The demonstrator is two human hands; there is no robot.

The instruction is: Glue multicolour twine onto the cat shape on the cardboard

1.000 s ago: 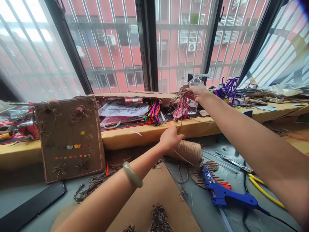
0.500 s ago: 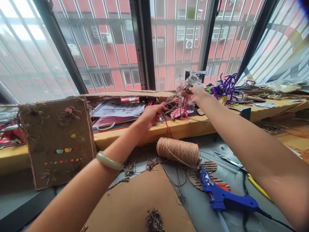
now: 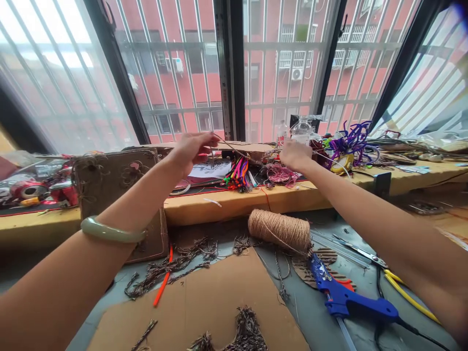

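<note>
My left hand is raised over the back shelf, its fingers pinched on a thin brown cord. The cord slants down to the right, toward my other hand. My right hand is closed in front of the clear plastic bottle, knuckles toward me. Whatever it grips is hidden behind the fingers. Just below it lies a tangle of pink string. Between the hands sits a bunch of bright coloured stems.
On the table are a cardboard sheet with dark braided twine, a twine spool, a blue glue gun and yellow-handled scissors. A decorated board leans at left. Purple pipe cleaners stand right of my right hand.
My left hand has moved left and up, drawing the cord out. My right hand has lowered slightly, with its fingers now hidden. The view has shifted left, showing more braided twine and an orange strip.
</note>
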